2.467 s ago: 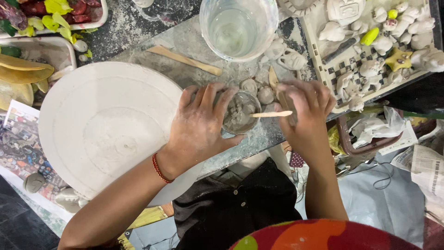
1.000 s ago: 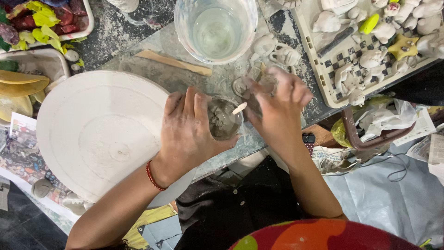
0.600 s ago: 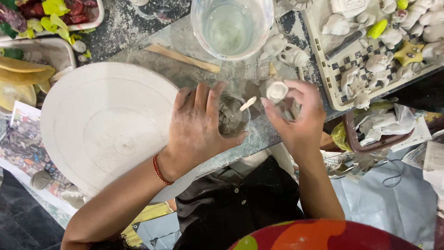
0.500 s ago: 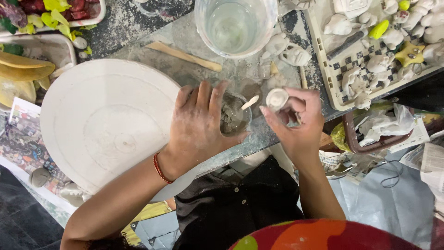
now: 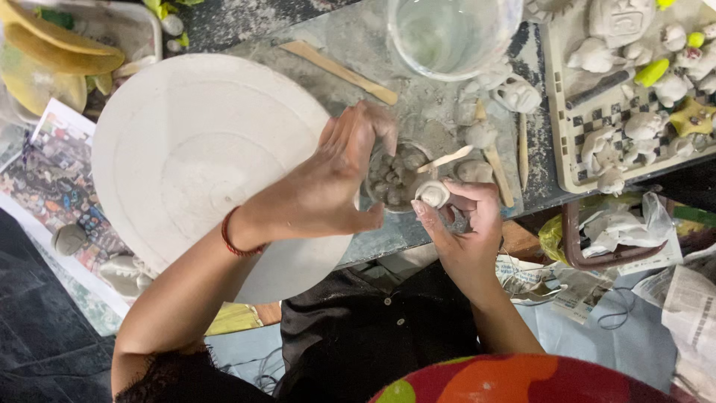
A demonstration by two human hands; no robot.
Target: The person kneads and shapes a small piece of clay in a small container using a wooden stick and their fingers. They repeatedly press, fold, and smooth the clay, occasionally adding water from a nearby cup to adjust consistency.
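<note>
Dusty worktable [image 5: 358, 37]: left hand [image 5: 335, 179] clasping small clay-filled jar [image 5: 395, 177], right hand [image 5: 466, 224] pinching clay disc [image 5: 432, 194] beside it.

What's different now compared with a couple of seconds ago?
The right hand has lifted a small clay piece beside the small jar, stick still in its fingers. The left hand still grips the jar. The white disc and glass bowl stayed put.

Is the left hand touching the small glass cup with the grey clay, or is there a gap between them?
Touching. The head view shows the left hand wrapped around the small glass cup: fingers over its far rim, thumb against its near side, no gap visible.
</note>
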